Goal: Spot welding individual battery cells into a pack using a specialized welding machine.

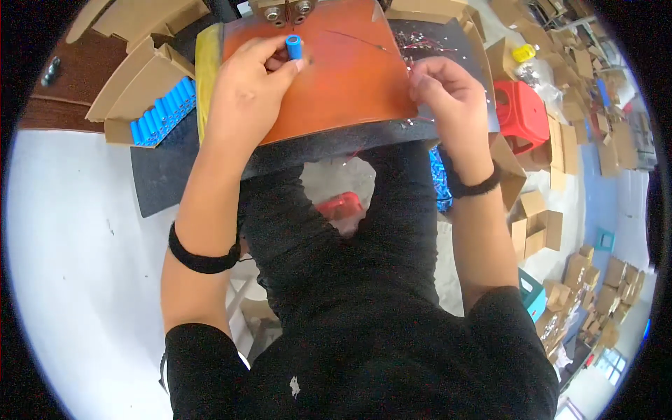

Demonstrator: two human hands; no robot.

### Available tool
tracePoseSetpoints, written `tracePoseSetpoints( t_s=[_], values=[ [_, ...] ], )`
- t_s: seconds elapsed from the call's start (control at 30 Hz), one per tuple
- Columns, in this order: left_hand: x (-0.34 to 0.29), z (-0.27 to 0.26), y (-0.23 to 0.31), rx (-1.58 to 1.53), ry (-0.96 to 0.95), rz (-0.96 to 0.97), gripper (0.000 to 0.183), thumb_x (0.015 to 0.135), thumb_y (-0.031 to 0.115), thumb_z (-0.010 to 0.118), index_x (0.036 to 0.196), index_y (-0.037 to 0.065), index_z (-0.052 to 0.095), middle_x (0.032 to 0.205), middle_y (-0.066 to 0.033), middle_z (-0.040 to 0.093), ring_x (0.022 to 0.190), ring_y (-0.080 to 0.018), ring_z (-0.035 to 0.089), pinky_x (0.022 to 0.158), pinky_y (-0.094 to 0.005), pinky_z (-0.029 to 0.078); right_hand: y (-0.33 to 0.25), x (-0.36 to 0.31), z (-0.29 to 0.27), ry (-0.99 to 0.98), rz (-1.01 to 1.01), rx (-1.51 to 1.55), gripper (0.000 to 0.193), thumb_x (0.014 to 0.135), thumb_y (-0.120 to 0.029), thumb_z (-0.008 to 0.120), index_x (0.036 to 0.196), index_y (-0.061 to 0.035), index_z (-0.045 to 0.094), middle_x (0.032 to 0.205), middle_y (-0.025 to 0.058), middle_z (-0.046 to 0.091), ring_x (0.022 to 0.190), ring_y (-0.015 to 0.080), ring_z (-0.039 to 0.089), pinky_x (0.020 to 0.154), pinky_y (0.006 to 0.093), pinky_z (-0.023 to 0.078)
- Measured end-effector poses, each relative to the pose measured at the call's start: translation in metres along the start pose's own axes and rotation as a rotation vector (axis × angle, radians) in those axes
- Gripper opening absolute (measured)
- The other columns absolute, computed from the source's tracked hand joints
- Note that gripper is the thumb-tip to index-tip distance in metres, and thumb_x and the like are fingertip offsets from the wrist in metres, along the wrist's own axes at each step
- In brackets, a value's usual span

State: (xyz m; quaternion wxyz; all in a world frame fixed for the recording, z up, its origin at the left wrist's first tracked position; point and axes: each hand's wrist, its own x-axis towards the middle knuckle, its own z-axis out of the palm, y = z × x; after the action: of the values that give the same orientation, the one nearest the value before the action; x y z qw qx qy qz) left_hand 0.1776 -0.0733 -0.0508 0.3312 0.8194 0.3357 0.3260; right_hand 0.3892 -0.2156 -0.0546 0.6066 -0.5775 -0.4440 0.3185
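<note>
Between the thumb and fingers of my left hand (248,87) stands a blue cylindrical battery cell (295,49), upright with its end facing up. It is over the orange mat (350,87), just below the metal head of a machine (283,12). My right hand (453,94) is at the mat's right edge, thumb and fingers pinched together. Small reddish and pale bits show at its fingertips, too small to name. Close beyond that hand lies a loose pile of thin red and dark wire leads (423,43).
An open cardboard box (119,108) with rows of blue cells (164,112) stands left of the mat. One thin lead (357,40) lies across the mat. More blue cells (441,183) sit below my right wrist. A red stool (521,115) and cardboard boxes are on the right.
</note>
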Motion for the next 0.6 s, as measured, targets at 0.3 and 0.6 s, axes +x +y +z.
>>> tracePoseSetpoints(
  t_s=[0.3,0.6],
  values=[
    [0.001,0.006,-0.002,0.056,0.066,-0.017,0.031,0.084,0.021,0.071,0.113,0.008,0.069,0.079,-0.0026,0.06,0.071,-0.01,0.051,0.071,-0.0243,0.044,-0.002,0.01,0.012,-0.024,0.007,-0.269,0.009,0.087,-0.004,0.059,0.092,0.0011,0.063,0.082,-0.0015,0.061,0.076,0.0059,0.054,0.071,0.02,0.043],
    [0.005,0.003,0.015,0.196,0.053,-0.089,0.035,0.085,0.022,0.071,0.116,0.008,0.068,0.082,-0.0027,0.063,0.073,-0.0093,0.054,0.07,-0.0228,0.044,-0.004,0.01,0.016,-0.045,0.02,-0.274,0.008,0.087,-0.005,0.059,0.091,0.0017,0.063,0.084,-0.0024,0.061,0.078,0.0045,0.054,0.07,0.018,0.042]
  ],
)
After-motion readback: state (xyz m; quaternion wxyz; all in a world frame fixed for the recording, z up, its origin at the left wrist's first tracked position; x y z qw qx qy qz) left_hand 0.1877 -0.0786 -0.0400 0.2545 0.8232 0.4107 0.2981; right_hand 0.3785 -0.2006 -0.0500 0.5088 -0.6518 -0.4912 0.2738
